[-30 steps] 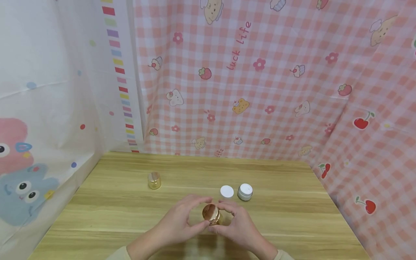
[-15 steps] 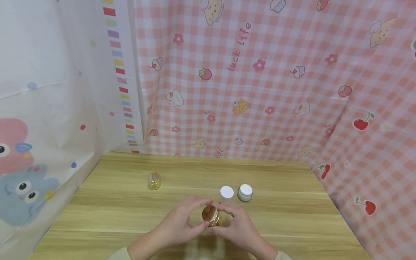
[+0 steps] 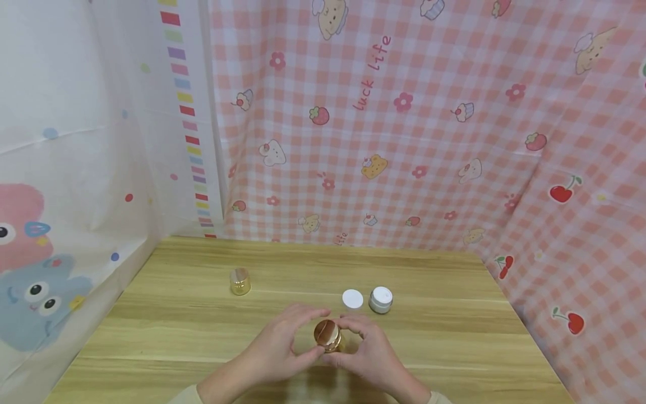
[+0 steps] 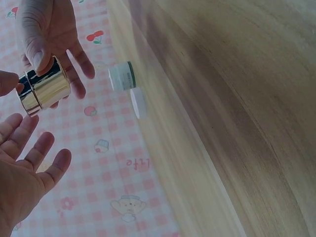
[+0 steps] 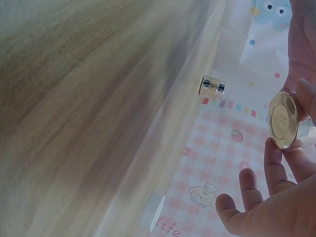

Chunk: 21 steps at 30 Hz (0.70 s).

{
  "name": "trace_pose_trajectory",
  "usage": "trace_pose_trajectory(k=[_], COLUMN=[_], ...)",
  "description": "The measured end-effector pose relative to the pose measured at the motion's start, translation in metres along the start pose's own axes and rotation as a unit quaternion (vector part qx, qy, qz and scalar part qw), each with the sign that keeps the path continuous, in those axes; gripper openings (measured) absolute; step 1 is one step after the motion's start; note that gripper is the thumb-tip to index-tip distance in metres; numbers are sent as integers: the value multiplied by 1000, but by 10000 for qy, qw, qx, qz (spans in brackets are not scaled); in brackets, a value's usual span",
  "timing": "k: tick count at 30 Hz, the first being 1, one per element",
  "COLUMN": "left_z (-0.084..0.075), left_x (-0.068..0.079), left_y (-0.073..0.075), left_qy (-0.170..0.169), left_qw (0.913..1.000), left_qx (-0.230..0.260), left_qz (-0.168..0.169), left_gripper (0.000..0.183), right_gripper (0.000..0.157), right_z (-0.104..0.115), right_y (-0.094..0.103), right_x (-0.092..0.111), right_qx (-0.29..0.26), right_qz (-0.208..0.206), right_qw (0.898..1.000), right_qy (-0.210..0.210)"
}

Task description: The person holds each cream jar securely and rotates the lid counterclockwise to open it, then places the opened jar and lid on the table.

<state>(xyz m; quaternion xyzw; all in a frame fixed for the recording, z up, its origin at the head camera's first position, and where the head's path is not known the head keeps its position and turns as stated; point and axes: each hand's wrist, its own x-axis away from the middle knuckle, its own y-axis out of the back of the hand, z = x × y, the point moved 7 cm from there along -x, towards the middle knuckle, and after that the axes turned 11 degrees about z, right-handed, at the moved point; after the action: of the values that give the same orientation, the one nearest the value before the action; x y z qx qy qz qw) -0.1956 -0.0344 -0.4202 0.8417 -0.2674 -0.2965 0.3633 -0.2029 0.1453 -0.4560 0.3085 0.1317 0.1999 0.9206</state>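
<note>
Above the table, both hands hold a shiny gold cosmetic jar [image 3: 328, 334], tilted with its cap toward my left hand. My left hand [image 3: 280, 342] has its thumb and a finger at the cap end, the other fingers spread in the left wrist view. My right hand [image 3: 370, 350] pinches the body of the jar between thumb and fingers. In the right wrist view the round gold base [image 5: 284, 121] of the jar shows, with small embossed lettering too blurred to read. A seam between cap and body is visible in the left wrist view.
Behind the hands, a white round lid [image 3: 353, 299] lies beside an uncovered, white-topped small jar [image 3: 381, 300]. Farther left on the wooden table [image 3: 166, 314] stands a gold cylindrical piece [image 3: 240, 281]. Printed cloths [image 3: 373, 134] hang at the back and both sides.
</note>
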Motion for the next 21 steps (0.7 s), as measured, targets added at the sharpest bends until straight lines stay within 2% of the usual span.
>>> trace_pose_trajectory(k=[12, 16, 21], left_z=[-2, -1, 4], left_x=[-1, -3, -6], left_y=[0, 1, 1], left_qy=[-169, -94, 194], left_qw=[9997, 9997, 9997], left_qx=[-131, -150, -30], left_qz=[-81, -148, -165], left_gripper=[58, 55, 53], right_gripper=[56, 47, 36], right_z=[-2, -3, -3], right_y=[-1, 0, 0], right_x=[0, -4, -9], right_qx=[-15, 13, -76], right_qz=[8, -27, -94], right_qw=[10000, 10000, 9999], right_qy=[-22, -21, -35])
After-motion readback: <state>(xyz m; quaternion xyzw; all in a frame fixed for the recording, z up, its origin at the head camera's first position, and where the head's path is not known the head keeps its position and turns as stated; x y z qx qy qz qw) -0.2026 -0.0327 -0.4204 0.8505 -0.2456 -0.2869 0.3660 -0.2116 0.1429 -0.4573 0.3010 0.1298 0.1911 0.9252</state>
